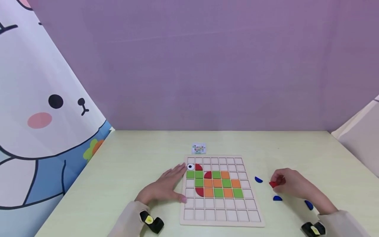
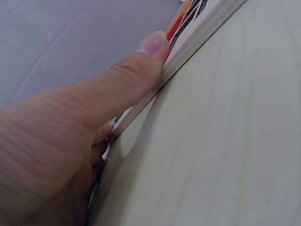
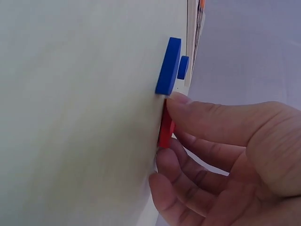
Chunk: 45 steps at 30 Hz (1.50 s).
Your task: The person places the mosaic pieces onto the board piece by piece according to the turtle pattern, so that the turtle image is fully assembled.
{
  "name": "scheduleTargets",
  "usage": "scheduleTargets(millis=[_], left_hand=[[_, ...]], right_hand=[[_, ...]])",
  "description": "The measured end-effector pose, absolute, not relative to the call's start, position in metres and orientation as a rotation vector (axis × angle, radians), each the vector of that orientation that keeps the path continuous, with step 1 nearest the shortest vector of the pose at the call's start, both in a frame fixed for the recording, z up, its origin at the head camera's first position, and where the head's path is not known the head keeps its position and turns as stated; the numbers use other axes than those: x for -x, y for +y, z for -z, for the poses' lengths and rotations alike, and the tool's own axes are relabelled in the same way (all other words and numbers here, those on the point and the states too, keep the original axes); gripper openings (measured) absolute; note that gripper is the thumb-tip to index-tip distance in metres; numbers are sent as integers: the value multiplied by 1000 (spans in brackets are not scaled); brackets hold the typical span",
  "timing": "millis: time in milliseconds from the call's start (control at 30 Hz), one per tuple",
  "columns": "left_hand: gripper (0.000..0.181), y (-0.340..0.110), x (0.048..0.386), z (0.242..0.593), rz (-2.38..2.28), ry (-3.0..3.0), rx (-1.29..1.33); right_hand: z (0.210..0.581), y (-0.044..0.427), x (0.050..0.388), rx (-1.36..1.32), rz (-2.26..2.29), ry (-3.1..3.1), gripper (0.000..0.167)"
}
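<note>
A white grid board point(image 1: 222, 222) lies on the table, with green and orange squares, red quarter-round pieces and an eye piece point(image 1: 190, 167) set in its cells. My left hand point(image 1: 162, 188) rests at the board's left side, fingers spread. In the left wrist view its thumb point(image 2: 136, 75) presses on the board's edge point(image 2: 188, 47). Right of the board, my right hand point(image 1: 291, 182) pinches a red piece point(image 1: 273, 184) between thumb and fingers, low over the tabletop. The right wrist view shows the red piece point(image 3: 166, 125) partly hidden by the thumb, close to a blue piece point(image 3: 169, 66).
Blue half-round pieces lie around the right hand: one near the board point(image 1: 258, 179), one in front of the hand point(image 1: 277, 198), one beside the forearm point(image 1: 309, 205). Behind the board is a small picture card point(image 1: 198, 148). A purple cloth point(image 1: 219, 65) hangs at the table's back.
</note>
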<state>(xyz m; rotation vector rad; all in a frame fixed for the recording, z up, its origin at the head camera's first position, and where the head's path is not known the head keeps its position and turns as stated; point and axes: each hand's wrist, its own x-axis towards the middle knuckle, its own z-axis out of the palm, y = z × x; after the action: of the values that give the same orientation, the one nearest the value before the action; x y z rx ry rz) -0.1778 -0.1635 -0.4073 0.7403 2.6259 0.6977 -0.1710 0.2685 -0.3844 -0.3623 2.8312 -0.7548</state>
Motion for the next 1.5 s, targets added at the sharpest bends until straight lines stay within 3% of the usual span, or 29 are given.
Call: scheduleTargets(millis=[900, 1500], left_hand=[[109, -163, 178, 408, -716, 2624, -746], [108, -164, 178, 408, -702, 2623, -728]], right_hand=[[376, 250, 174, 435, 833, 2858, 15], [366, 209, 192, 605, 1054, 2773, 13]])
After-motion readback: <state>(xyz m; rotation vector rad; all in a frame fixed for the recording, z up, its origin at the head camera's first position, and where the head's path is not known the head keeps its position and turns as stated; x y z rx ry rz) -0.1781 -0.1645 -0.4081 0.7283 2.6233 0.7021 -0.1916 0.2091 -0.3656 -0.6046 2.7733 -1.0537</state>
